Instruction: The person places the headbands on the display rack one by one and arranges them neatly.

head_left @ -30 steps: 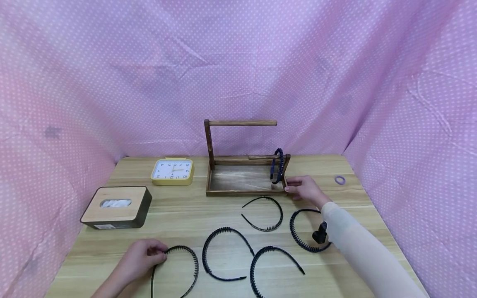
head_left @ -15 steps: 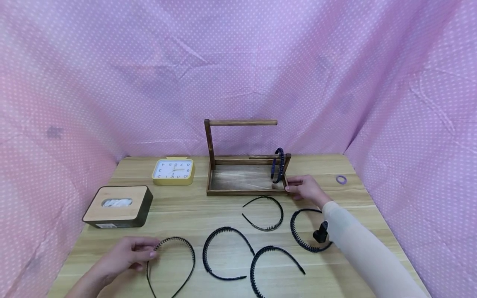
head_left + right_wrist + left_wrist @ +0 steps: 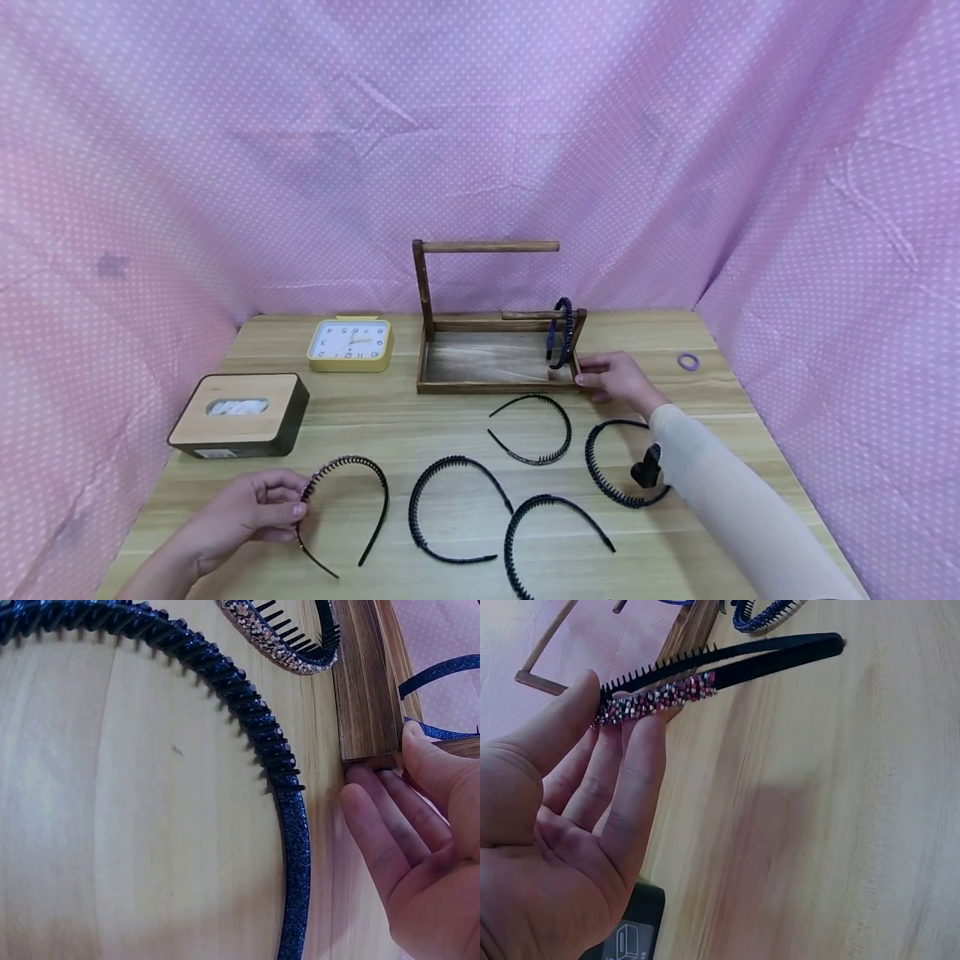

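My left hand (image 3: 251, 512) pinches a black toothed headband (image 3: 352, 459) by one side, between thumb and fingers. In the left wrist view, red and silver beads (image 3: 656, 699) cover part of this band, which is raised over the table with its ends pointing away. My right hand (image 3: 617, 382) grips the front right corner of a wooden rack (image 3: 487, 387), thumb on the tray's side wall (image 3: 371, 697) and fingers against its outside. A dark blue headband (image 3: 566, 333) hangs on the rack's short lower bar. The long upper bar (image 3: 487, 247) bears nothing.
Several headbands lie on the table: a beaded one (image 3: 567, 429) before the rack, two dark ones (image 3: 411, 508) (image 3: 510, 546) at the front, another (image 3: 592, 467) by the right forearm. A tissue box (image 3: 240, 417) and yellow clock (image 3: 350, 364) stand left, a purple ring (image 3: 687, 362) right.
The left hand has moved slightly left and lifted the headband, turning it so its open ends now show toward the front. The right hand stays at the rack's corner.
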The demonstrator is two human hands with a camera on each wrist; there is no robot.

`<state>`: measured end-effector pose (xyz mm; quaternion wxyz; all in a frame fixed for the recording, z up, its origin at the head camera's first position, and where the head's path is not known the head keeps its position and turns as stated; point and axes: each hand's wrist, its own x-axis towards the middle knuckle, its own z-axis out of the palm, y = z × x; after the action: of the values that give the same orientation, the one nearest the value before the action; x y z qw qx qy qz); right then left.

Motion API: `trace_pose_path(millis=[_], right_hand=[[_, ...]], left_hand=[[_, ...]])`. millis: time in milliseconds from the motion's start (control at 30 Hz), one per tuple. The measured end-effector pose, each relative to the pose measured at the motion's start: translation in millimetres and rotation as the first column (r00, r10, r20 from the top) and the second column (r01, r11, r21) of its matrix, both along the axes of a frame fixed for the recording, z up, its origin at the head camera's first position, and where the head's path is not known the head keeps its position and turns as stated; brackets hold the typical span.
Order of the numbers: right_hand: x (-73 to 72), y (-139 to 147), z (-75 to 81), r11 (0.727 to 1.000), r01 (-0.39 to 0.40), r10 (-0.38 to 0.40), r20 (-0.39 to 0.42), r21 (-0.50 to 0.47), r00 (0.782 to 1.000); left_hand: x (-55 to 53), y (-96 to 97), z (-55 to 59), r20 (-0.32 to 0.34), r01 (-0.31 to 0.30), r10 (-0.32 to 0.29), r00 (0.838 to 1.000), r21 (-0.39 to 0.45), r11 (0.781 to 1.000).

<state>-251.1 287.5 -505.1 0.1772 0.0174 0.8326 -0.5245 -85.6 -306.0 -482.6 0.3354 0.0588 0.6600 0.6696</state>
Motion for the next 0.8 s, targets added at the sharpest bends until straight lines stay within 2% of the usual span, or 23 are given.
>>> trace_pose_path(millis=[333,400,500,600,667,800], right_hand=[[0.0,0,-1.2,1.000,0.001,-0.001,-0.002,0.008,1.000],[0.2,-1,-1.2,1.000,0.005,-0.005,0.002,0.010,1.000],[0.7,-1,-0.8,1.000,0.001,-0.001,0.006,0.016,1.000],[0.3,0,-1.1,1.000,0.018,-0.018,0.013,0.014,1.000],[-0.1,1,-1.4,1.000,0.015,-0.015,0.013,0.012,1.000],[-0.8,2,-2.5,1.000,0.018,-0.018,0.020,0.004,1.000]], left_hand=[[0.0,2.9,6.3,-0.040,0.011,-0.009,0.999,0.028,1.000],[1.0,3.1,9.3,-0.059,0.011,-0.009,0.998,0.026,1.000],[0.8,5.7,15.5,-0.130,0.011,-0.012,0.991,-0.005,1.000],[-2.4,12.3,24.0,-0.237,-0.026,0.012,0.971,-0.055,0.998],[-5.8,18.3,30.6,-0.310,-0.069,0.040,0.950,-0.080,0.994],[-16.6,35.6,44.1,-0.399,-0.159,0.101,0.911,-0.114,0.981]])
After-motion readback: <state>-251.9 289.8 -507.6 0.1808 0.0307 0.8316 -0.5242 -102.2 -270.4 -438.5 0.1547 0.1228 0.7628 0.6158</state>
